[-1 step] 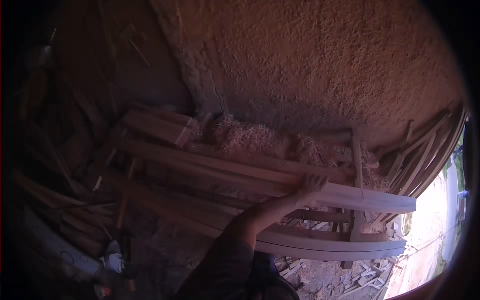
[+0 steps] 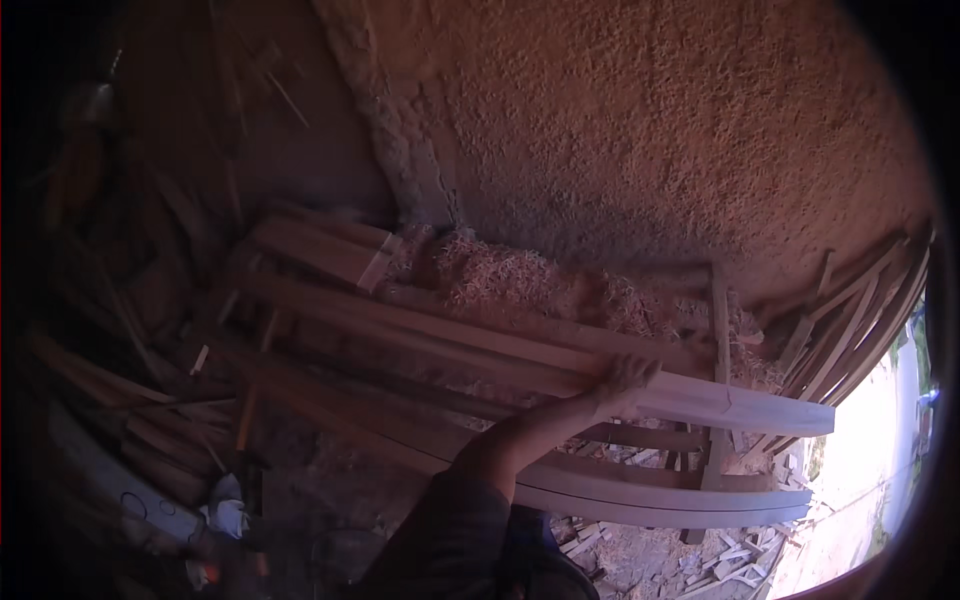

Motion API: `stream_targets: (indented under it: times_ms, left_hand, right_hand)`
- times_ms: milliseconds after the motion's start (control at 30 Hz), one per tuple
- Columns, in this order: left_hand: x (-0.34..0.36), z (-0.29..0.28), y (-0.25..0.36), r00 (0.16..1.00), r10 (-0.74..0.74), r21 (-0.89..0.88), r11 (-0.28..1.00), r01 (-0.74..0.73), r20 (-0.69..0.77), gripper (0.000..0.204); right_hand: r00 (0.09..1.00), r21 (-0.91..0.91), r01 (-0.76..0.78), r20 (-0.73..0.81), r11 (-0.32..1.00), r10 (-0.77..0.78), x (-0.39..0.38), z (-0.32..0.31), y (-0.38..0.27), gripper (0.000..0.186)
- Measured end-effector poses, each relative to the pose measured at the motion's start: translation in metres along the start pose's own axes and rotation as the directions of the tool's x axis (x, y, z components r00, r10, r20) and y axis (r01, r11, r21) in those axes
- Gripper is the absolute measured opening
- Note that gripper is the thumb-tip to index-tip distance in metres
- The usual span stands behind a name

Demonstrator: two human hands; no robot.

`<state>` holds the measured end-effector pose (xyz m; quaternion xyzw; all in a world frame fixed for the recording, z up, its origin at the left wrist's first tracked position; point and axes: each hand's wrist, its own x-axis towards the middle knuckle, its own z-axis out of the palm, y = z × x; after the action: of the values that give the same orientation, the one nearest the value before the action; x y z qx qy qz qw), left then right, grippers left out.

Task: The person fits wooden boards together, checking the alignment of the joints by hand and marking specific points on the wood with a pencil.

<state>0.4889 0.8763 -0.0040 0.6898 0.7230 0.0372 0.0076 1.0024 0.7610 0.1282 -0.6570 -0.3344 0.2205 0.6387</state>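
My left hand (image 2: 630, 387) lies over a long squared wooden beam (image 2: 735, 405), its fingers bent over the far edge near the beam's right part. The forearm reaches across from the lower middle, in a dark sleeve. Nearer to me runs a second long beam (image 2: 660, 503), with a dark line along its side; it is roughly parallel to the first and apart from it. Upright wooden posts (image 2: 718, 340) stand by the beams at the right. My right hand is out of view.
Wood shavings (image 2: 500, 275) are heaped along a rough earthen wall (image 2: 640, 130). Thin wooden strips (image 2: 860, 300) lean at the right, beside a bright opening. Offcuts (image 2: 735, 565) litter the ground below. Stacked boards (image 2: 325, 250) lie at the far left, and more timber (image 2: 165, 455) fills the dark left side.
The view has shifted slightly, so the scene sits a little lower and further right. My left hand stays on the same beam.
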Motion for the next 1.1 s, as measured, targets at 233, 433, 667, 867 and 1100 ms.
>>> stream_targets:
  times_ms: [233, 433, 667, 867, 1100]
  left_hand:
    - [0.019, 0.000, -0.005, 0.993, 0.089, -0.150, 0.984, -0.099, -0.072, 0.094]
    - [-0.001, -0.027, -0.018, 0.991, 0.012, -0.145, 0.989, 0.007, 0.133, 0.094]
    - [-0.057, -0.043, 0.009, 0.976, -0.056, -0.072, 0.995, 0.073, 0.211, 0.099]
    - [-0.084, -0.021, -0.007, 0.965, -0.079, -0.043, 0.995, 0.093, 0.251, 0.111]
    - [-0.080, -0.070, 0.055, 0.996, 0.079, -0.512, 0.854, -0.089, -0.042, 0.104]
  right_hand:
    - [0.997, 0.132, -0.079, 0.035, 0.988, 0.075, 0.055, 0.016, 0.007, 0.058]
    - [0.972, 0.348, -0.106, 0.233, 0.932, 0.023, 0.049, 0.075, -0.033, 0.039]
    - [0.947, 0.402, -0.209, 0.312, 0.892, 0.081, 0.059, 0.094, -0.043, 0.031]
    - [0.854, 0.447, -0.432, 0.481, 0.784, 0.197, 0.083, 0.141, -0.013, 0.039]
    - [0.767, 0.424, -0.549, 0.597, 0.720, 0.234, 0.081, 0.181, -0.006, 0.040]
